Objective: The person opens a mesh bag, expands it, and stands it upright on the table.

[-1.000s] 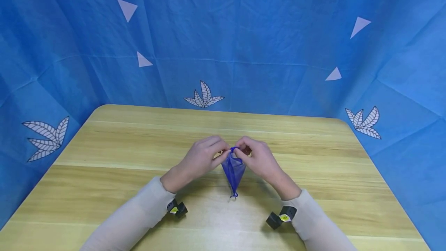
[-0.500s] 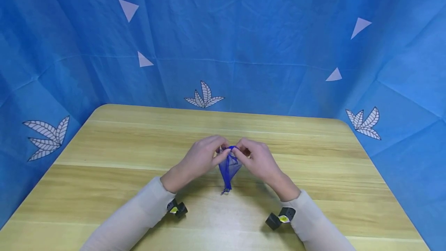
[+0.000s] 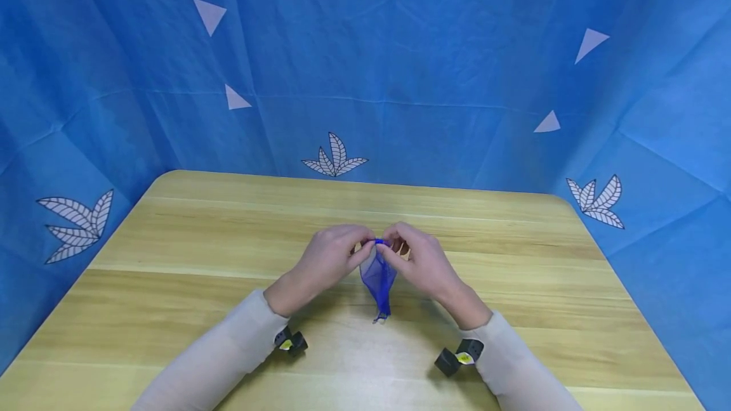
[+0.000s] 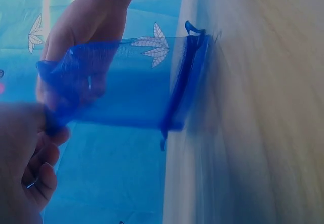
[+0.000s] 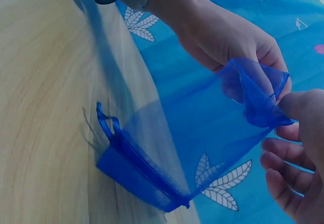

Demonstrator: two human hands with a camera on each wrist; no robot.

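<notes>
A sheer blue organza drawstring pouch hangs between both hands, a little above the table. Its upper end is bunched between the fingertips of my left hand and my right hand, each pinching it from its own side. In the right wrist view, the pouch droops with the ribbon-edged end lowest, and small drawstring loops stick out there. The left wrist view shows the same pouch see-through, with nothing visible inside. Some fingertips are hidden behind the fabric and the other fingers.
The wooden table spreads out under both forearms. Behind it and at both sides hangs a blue curtain with white leaf and triangle prints. Each wrist carries a small black camera, such as the right one.
The pouch's hanging end swung left, then back to the right, and its fabric has twisted. Both hands stay almost in place, their fingertips shifting slightly at the bunched end.
</notes>
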